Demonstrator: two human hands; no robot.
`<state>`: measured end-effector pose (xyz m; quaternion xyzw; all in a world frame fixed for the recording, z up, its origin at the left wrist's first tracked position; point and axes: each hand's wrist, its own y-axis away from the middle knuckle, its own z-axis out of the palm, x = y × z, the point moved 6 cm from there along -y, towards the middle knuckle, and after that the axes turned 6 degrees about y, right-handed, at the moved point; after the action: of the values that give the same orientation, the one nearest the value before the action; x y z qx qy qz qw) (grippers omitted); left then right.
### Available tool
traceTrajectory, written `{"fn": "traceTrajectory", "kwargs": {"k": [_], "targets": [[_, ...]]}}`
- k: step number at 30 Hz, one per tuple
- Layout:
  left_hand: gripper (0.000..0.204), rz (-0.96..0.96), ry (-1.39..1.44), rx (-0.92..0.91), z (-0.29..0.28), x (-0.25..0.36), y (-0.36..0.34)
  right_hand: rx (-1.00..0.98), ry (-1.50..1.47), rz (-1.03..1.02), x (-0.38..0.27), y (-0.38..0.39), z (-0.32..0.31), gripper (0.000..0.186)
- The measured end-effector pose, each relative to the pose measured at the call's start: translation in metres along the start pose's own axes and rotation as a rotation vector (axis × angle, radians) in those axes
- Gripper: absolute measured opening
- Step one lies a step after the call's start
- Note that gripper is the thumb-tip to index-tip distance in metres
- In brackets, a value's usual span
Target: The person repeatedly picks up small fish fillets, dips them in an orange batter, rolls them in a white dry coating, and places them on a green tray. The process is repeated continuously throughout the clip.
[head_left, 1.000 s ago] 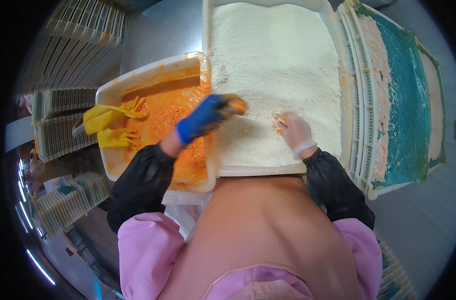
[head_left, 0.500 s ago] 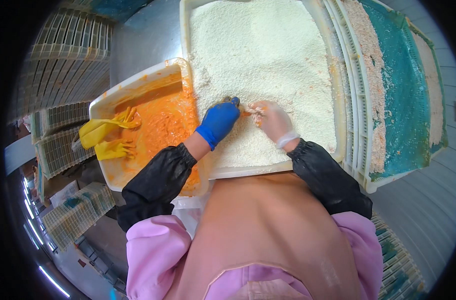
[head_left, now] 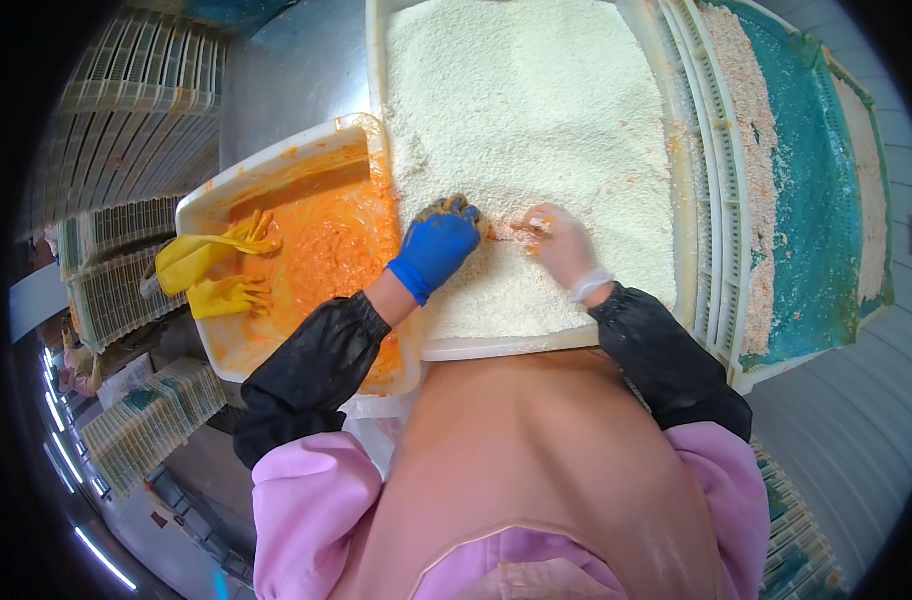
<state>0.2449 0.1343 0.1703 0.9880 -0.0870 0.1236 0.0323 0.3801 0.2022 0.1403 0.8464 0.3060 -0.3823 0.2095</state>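
A white tub (head_left: 506,350) is filled with pale, coarse crumbs (head_left: 536,110). Over its near part, my left hand (head_left: 439,240), in a blue glove with crumb-caked fingertips, is closed beside a small orange, crumb-flecked piece (head_left: 501,232). My right hand (head_left: 564,248), in a thin clear glove dotted with orange, pinches the other end of that piece. The piece spans the short gap between my hands, and its kind is unclear. To the left, a white basin (head_left: 201,215) holds wet orange mixture (head_left: 326,240). Yellow rubber gloves (head_left: 211,270) hang over the basin's left rim.
At the right, stacked white slatted trays (head_left: 721,190) stand against the tub, the top one lined with teal mesh (head_left: 816,200) bearing rows of crumbed pieces. More stacked racks (head_left: 141,90) fill the left side. A metal tabletop (head_left: 291,75) lies behind the basin.
My right hand has shifted slightly to the right, away from my left hand, widening the gap. The orange piece shows more between them. My left hand has barely moved.
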Motion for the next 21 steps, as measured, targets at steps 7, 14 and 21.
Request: {"fn": "traceTrajectory", "kwargs": {"k": [7, 14, 21], "targets": [[0.016, -0.081, 0.288, 0.28, -0.049, -0.021, 0.008, -0.02, -0.08, 0.248, 0.059, 0.007, -0.018, 0.044], [0.017, -0.127, 0.301, 0.412, -0.081, -0.039, 0.018, -0.084, 0.281, -0.282, -0.049, -0.017, 0.03, 0.058], [0.016, -0.193, 0.314, 0.508, -0.089, -0.049, 0.043, -0.296, 0.214, -0.214, -0.047, -0.01, 0.045, 0.046]]}}
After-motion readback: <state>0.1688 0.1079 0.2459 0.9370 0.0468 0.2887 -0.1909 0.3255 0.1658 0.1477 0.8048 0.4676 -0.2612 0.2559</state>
